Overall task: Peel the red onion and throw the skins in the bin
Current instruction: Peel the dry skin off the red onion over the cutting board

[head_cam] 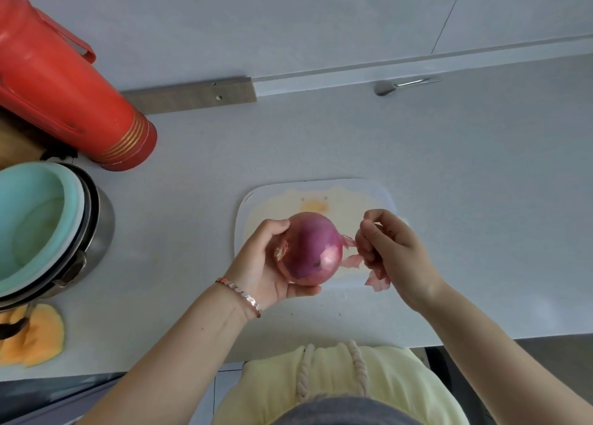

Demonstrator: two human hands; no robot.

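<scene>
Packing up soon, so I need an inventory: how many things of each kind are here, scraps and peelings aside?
Red flask: 1
Nested pot stack: 1
Spoon: 1
Cutting board: 1
Red onion: 1
Total: 5

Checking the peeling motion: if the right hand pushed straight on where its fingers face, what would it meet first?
Probably the red onion, held in the left hand. The right hand, pinching loose skins, faces it across a small gap, though depth is unclear.
</scene>
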